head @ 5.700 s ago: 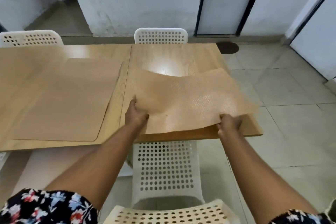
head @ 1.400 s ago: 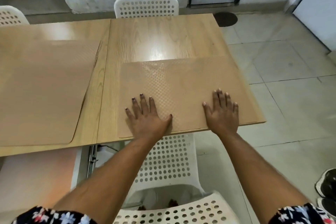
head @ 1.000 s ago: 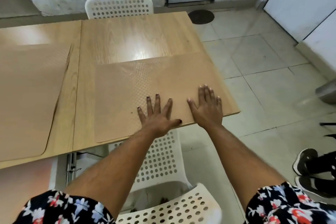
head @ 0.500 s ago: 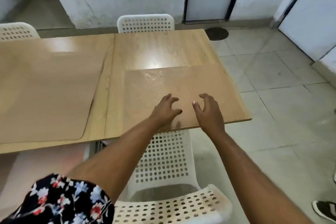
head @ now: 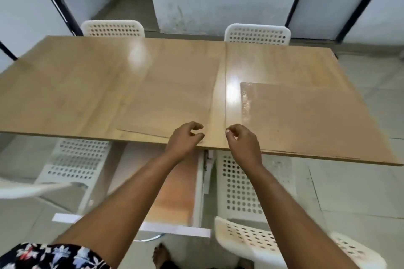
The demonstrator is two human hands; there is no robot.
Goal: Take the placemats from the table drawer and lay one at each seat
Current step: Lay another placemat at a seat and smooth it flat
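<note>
Placemats (head: pixel 306 120) on table (head: pixel 65 94); drawer (head: pixel 175 192) open.

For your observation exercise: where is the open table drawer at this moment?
In the head view the open drawer sticks out below the table's near edge, centre-left, between two white perforated chairs and under the left forearm.

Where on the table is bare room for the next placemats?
The far strip of the table before the two far chairs is bare, and so is the left end. The near side is taken: one placemat right, another at the middle, both hands between them.
</note>
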